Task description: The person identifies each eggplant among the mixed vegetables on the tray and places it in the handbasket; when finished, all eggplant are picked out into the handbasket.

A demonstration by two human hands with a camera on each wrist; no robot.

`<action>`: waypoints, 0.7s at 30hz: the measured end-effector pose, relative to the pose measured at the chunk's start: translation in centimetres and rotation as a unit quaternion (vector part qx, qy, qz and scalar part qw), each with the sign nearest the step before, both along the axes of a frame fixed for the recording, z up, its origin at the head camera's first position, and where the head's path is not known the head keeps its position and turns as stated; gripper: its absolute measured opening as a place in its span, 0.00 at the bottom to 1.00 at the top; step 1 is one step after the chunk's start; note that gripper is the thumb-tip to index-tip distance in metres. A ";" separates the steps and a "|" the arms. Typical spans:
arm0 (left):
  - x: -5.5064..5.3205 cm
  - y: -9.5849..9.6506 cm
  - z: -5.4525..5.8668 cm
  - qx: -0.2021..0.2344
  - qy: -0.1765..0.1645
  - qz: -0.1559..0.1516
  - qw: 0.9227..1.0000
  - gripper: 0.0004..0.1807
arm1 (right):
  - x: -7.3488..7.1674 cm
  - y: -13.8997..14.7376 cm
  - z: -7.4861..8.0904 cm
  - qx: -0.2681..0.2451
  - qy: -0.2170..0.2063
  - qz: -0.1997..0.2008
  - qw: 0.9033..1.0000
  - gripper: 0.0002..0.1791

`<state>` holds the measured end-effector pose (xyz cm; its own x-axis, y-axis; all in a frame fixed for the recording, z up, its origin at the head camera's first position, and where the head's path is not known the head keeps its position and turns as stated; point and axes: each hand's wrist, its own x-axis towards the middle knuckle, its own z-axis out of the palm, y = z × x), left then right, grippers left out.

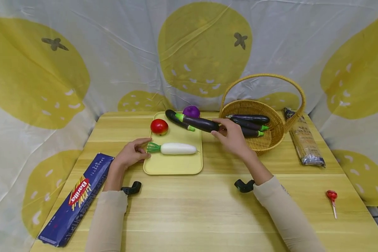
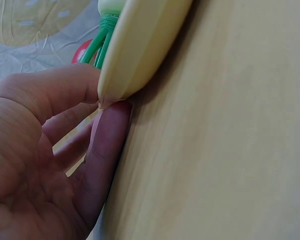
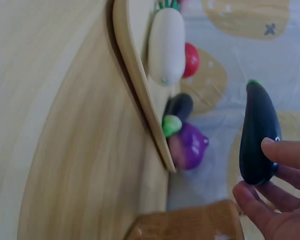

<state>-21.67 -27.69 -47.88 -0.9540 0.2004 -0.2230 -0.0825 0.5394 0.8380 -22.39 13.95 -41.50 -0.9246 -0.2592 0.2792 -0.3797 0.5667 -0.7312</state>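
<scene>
Over the right side of the pale yellow tray (image 1: 173, 168), my right hand (image 1: 231, 136) holds a dark eggplant (image 1: 201, 124) by its blunt end, its green cap pointing left. The right wrist view shows thumb and fingers gripping the eggplant (image 3: 259, 135) in the air. At the tray's left edge is my left hand (image 1: 132, 153), thumb and forefinger gripping the rim (image 2: 135, 55). On the tray lie a white radish (image 1: 177, 148) with green leaves, a red tomato-like vegetable (image 1: 159, 126), another eggplant (image 1: 173, 118) and a round purple vegetable (image 1: 191, 111).
A wicker basket (image 1: 275, 141) with a tall handle holds several eggplants (image 1: 250, 119). Right of it lies a clear packet (image 1: 305, 140). A red lollipop (image 1: 332, 197) is at the right front, a blue spaghetti box (image 1: 77, 199) at the left. A patterned curtain (image 1: 129, 52) hangs behind.
</scene>
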 end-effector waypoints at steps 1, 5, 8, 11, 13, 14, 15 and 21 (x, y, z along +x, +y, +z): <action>0.0 0.0 0.0 0.002 -0.001 0.002 1.000 0.39 | 0.1 0.6 0.1 0.001 0.002 0.001 1.000 0.26; -0.1 0.0 -0.1 0.003 -0.005 0.007 1.000 0.39 | 0.7 3.4 0.3 0.004 -0.006 -0.006 1.000 0.26; -0.1 0.0 -0.1 0.002 -0.001 0.004 1.000 0.39 | 1.1 5.5 0.1 0.007 -0.019 -0.019 1.000 0.26; -0.1 0.0 -0.2 0.001 0.002 0.000 1.000 0.39 | 1.4 7.5 -0.1 0.010 -0.040 -0.032 0.999 0.27; -0.1 0.0 -0.1 0.001 0.002 0.000 1.000 0.39 | 1.7 8.7 -0.1 0.017 -0.050 -0.037 0.998 0.27; -0.1 0.0 -0.1 0.000 0.001 -0.001 1.000 0.39 | 1.7 9.3 -0.2 0.022 -0.053 -0.039 0.998 0.27; -0.1 0.0 0.0 0.000 0.000 -0.001 1.000 0.39 | 1.8 9.8 -0.2 0.025 -0.057 -0.042 0.997 0.26; 0.7 0.9 2.1 0.004 -0.010 -0.004 1.000 0.39 | 2.0 12.8 -0.4 0.056 -0.065 -0.042 0.995 0.26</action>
<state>-20.98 -26.81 -45.82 -0.9478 0.2099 -0.2400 -0.0946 0.5336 0.8404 -20.42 26.74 -41.86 -0.9706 -0.2021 0.1306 -0.2345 0.6728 -0.7017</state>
